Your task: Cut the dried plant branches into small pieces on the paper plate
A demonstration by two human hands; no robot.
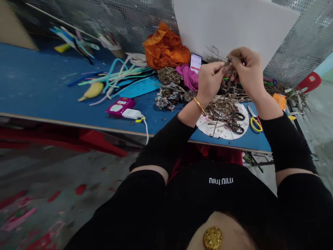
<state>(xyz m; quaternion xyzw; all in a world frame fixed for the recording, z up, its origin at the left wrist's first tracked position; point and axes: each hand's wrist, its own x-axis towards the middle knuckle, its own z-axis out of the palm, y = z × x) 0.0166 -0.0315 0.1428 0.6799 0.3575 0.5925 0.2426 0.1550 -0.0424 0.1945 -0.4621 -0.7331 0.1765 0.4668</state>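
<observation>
My left hand (208, 81) and my right hand (246, 69) meet above the back of the table, both with pinched fingers. Between the fingertips is a brownish dried plant stem, largely hidden by the fingers. Below them lies a heap of dry brown plant bits (225, 106), spilling over a round white sheet (223, 133). On that sheet rest black-handled scissors (237, 122), blades pointing left. Just right of the sheet, under my right forearm, are yellow-handled scissors (256, 125). Dry twigs (240, 95) lie behind the heap.
Left of my arms, the blue table (39, 83) bears a purple box with a white plug (121, 107), a yellow banana-shaped thing (93, 91) and coloured strips (114, 78). Crumpled orange paper (166, 48) and a phone (195, 62) stand farther back. A white board (229, 27) leans behind.
</observation>
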